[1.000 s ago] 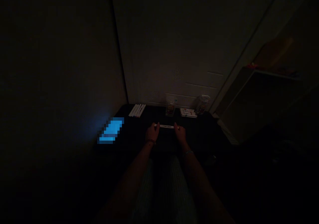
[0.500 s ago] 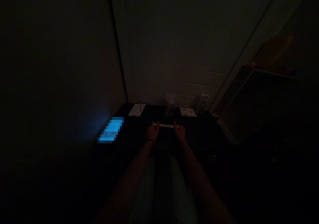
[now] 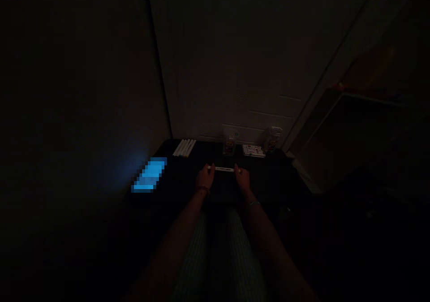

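Observation:
In dim light, a slim white marker (image 3: pixel 224 169) lies crosswise between my hands, above the dark table (image 3: pixel 178 185). My left hand (image 3: pixel 204 175) is closed on its left end. The right end is pinched in my right hand (image 3: pixel 242 176). Dark print shows along the barrel; its tips are mostly covered by my fingers. Beyond my left hand, several white markers (image 3: pixel 184 148) lie side by side. A clear plastic case (image 3: pixel 230 145) with a printed label stands behind the held marker. To its right is a stack of white markers (image 3: pixel 254 151).
Another clear case (image 3: pixel 273 140) leans at the table's back right, against the pale wall (image 3: pixel 235 60). A glowing blue, pixelated screen (image 3: pixel 150 175) lies at the left edge. My knees (image 3: pixel 193 252) are below the front edge. A dark shelf-like piece (image 3: pixel 363 127) stands at right.

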Demonstrator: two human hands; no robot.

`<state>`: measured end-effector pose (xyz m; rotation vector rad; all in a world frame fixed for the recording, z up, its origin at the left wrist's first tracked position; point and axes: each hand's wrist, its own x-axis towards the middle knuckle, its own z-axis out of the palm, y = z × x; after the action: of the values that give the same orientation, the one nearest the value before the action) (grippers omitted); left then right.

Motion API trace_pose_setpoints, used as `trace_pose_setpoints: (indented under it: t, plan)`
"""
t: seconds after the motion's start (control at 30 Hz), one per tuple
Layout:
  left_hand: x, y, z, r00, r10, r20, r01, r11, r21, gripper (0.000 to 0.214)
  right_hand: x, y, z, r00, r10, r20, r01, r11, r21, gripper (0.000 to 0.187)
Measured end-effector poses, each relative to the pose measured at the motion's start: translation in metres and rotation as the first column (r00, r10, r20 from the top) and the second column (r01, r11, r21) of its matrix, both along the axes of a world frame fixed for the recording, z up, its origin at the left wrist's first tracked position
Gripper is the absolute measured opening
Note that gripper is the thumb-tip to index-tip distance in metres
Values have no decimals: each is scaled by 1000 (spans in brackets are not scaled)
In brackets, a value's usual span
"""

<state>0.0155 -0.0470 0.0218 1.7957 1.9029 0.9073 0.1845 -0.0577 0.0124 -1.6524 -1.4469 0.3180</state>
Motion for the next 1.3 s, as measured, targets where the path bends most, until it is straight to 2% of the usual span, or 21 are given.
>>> trace_pose_setpoints:
  t: [0.33,0.97,1.3]
  plan:
    - [-2,6,-10,1000,-12,-18,13,1000,27,51,0,1,-1,1000,-16,11,16,1000,5,54]
    - [-1,2,-6,1000,-24,4,24,998,56,49,0,1,0,1000,4,-27,-4,1000,17,52]
    - [0,0,-2,1000,-25,-6,25,1000,17,47,0,-1,2,997,7,-82,-6,1000,12,52]
